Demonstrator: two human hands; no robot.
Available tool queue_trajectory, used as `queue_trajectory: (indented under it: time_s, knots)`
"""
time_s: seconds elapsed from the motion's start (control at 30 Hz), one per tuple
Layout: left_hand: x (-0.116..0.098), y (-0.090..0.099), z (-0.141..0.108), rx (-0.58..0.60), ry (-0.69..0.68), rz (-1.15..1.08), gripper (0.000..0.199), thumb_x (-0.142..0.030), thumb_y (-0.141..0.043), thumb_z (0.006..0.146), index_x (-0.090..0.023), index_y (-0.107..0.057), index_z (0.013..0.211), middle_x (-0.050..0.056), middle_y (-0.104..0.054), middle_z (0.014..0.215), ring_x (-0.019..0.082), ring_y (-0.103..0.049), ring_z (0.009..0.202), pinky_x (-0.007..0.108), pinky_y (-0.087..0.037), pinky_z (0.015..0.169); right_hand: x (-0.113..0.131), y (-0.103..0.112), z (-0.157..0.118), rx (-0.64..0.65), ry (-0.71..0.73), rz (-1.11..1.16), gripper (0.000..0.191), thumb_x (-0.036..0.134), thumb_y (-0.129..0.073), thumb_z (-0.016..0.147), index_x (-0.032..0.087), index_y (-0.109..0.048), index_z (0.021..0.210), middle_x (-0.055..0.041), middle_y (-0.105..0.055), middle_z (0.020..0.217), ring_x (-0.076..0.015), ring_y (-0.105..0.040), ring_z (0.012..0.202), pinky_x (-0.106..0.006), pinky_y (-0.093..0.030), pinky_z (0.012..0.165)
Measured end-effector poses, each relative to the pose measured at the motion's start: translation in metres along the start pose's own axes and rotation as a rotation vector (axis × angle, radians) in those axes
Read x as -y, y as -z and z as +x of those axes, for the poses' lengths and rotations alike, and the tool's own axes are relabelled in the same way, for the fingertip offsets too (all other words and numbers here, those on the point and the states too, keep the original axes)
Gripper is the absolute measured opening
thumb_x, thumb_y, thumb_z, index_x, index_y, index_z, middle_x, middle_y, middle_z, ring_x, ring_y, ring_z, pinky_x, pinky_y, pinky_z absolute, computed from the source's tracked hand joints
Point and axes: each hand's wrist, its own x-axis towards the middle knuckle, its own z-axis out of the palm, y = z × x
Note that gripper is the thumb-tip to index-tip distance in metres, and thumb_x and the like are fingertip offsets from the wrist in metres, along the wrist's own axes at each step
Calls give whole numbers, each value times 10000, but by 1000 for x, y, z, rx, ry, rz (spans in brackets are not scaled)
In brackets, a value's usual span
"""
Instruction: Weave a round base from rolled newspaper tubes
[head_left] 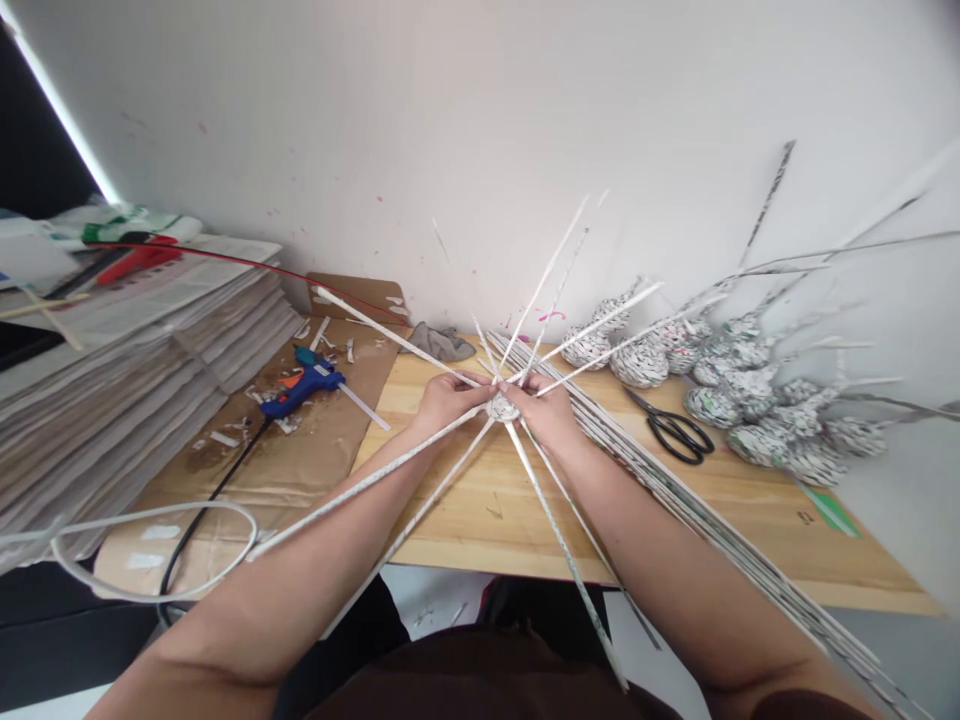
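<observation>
While the woven hub [502,407] is pinched by the left hand [450,398] and right hand [551,408] above the table [465,520], its spokes [405,342] should be spaced evenly and pressure kept light, lest paper be crushed.

Single head-worn camera, set above the person's torso [480,680] at the bottom edge, facing forward and down. Left hand [448,402] and right hand [553,412] sit near frame centre at close range, forearms [322,565] entering from lower left and lower right. Wide field: tabletop [442,525] seen obliquely from above across the middle and lower frame, wall [480,120] filling most of the upper half.
</observation>
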Motion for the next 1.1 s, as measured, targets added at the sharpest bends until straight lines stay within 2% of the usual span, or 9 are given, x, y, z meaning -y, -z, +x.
queue_trajectory:
  time_s: [0.1, 0.2, 0.47, 0.53, 0.6, 0.73, 0.8, 1.0, 1.1]
  knots:
    - [3, -2, -1, 12, 53, -31, 383, -359, -897, 436, -130, -674, 647, 25, -638, 586, 122, -552, 518, 244, -423, 505, -3, 3, 2, -11, 74, -129, 265, 436, -721, 694, 176, -675, 715, -3, -632, 559, -141, -558, 461, -249, -438, 417]
    - [5, -7, -3, -28, -13, -53, 377, -359, -889, 463, -133, -663, 663, 8, -615, 558, 111, -523, 487, 238, -396, 483, -9, 4, 5, -57, 110, -145, 255, 429, -716, 699, 180, -662, 686, -11, -648, 586, -154, -592, 525, -266, -479, 500]
    - [3, -12, -11, -99, -312, 210, 256, -375, -813, 609, -154, -701, 673, 43, -688, 674, 140, -588, 592, 243, -451, 563, -2, -5, 4, -86, -90, 109, 213, 362, -717, 660, 191, -590, 655, 10, -592, 508, -160, -580, 498, -278, -473, 485]
    - [4, -11, -11, -95, -338, 233, 239, -368, -802, 628, -155, -711, 685, 50, -699, 697, 151, -607, 625, 248, -468, 591, 0, -5, 3, -72, -107, 128, 219, 365, -715, 658, 190, -583, 655, 11, -577, 490, -160, -570, 485, -281, -464, 478]
    - [6, -10, -9, -95, -277, 186, 257, -367, -813, 615, -147, -717, 710, 52, -698, 688, 155, -609, 611, 255, -471, 584, -1, -4, 3, -72, -106, 117, 229, 379, -710, 667, 193, -576, 660, 14, -570, 484, -156, -555, 469, -281, -450, 469]
    - [12, -9, -4, -21, -39, -44, 346, -349, -855, 541, -127, -719, 768, 44, -685, 649, 145, -596, 552, 263, -472, 564, -5, -1, 3, -80, 34, -76, 284, 445, -712, 690, 188, -593, 680, 7, -614, 555, -144, -547, 491, -267, -428, 481]
    - [13, -10, -3, -23, -14, -125, 352, -330, -870, 510, -124, -714, 749, 46, -695, 676, 142, -608, 575, 268, -487, 598, -4, 0, 1, -74, 129, -175, 295, 460, -703, 708, 185, -600, 675, 6, -619, 575, -143, -555, 521, -261, -431, 509]
    - [8, -17, -10, -52, -187, -165, 301, -340, -850, 563, -150, -717, 755, 38, -711, 750, 159, -643, 682, 286, -509, 690, 13, -2, -11, -167, 317, -267, 316, 466, -629, 793, 183, -595, 655, -3, -591, 584, -133, -526, 546, -252, -408, 528]
    - [5, -20, -13, -83, -293, -103, 264, -341, -841, 587, -160, -718, 735, 38, -716, 751, 167, -650, 711, 284, -512, 702, 16, -5, -13, -211, 308, -188, 324, 463, -641, 782, 189, -561, 628, 7, -557, 559, -127, -507, 530, -251, -402, 515]
